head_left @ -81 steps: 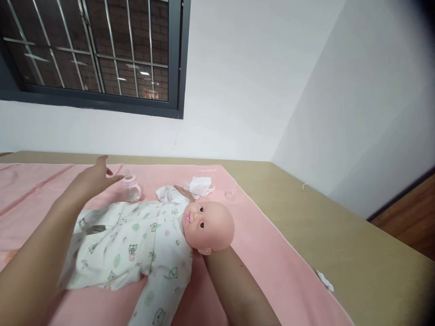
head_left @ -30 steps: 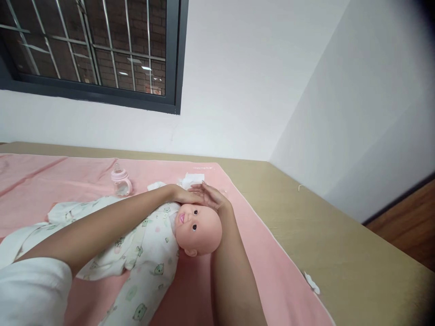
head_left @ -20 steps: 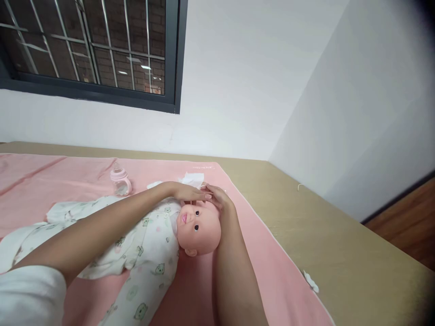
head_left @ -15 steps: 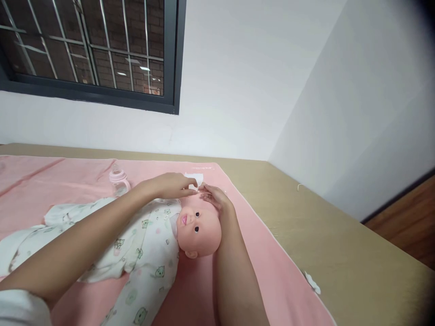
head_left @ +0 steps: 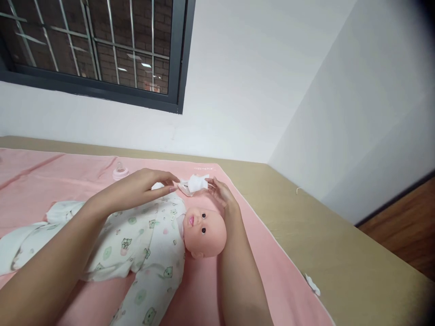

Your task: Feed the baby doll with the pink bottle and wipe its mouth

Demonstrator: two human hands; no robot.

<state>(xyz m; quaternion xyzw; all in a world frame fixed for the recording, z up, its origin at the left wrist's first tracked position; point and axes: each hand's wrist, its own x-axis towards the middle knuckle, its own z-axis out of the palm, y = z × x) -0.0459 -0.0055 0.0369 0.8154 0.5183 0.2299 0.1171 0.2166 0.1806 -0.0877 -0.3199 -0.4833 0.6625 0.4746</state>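
A baby doll [head_left: 204, 231] in a white suit with green animal prints lies on its back on a pink blanket [head_left: 272, 271]. My left hand [head_left: 142, 186] hovers over the doll's chest, its fingers stretched out towards a crumpled white wipe [head_left: 195, 183]. Its fingertips reach the wipe's left edge. My right hand [head_left: 221, 194] is just past the doll's head with its fingers spread, touching the wipe's right side. My right forearm runs along the right side of the doll's head.
A pink baby bottle [head_left: 120, 172] stands behind my left hand, partly hidden. The blanket lies on a tan surface [head_left: 340, 253] that meets white walls. A small white scrap [head_left: 311, 284] lies near the blanket's right edge. A barred window is at the upper left.
My left hand came from near the bottle across the doll to the wipe. My right hand slid from under the doll's head to beyond it. Both hands now meet at the wipe.
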